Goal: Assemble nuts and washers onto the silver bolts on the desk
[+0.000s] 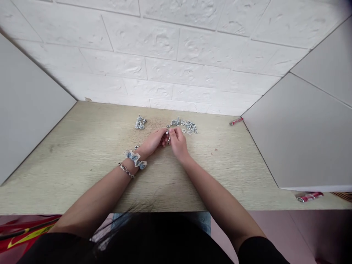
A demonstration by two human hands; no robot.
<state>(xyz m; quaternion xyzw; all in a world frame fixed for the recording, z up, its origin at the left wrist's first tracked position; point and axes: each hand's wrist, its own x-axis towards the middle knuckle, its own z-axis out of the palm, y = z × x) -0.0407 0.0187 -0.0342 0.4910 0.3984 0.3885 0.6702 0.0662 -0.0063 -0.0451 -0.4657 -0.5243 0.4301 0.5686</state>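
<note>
My left hand [156, 141] and my right hand [178, 143] meet over the middle of the tabletop, fingers closed. Between their fingertips is a small metal bolt [168, 139], partly covered by the fingers. Just beyond the hands lies a loose pile of bolts, nuts and washers [189, 124]. A single nut [168, 126] rests right above the fingertips. Farther left stands a cluster of bolts [140, 122] with hardware on them. Beside my left wrist sits another nut [136, 147].
A white brick-patterned wall [162, 73] closes off the back. Grey panels stand at the left [30, 106] and right [308, 139]. One red battery [236, 121] lies by the right panel, another red battery [310, 197] near the front edge.
</note>
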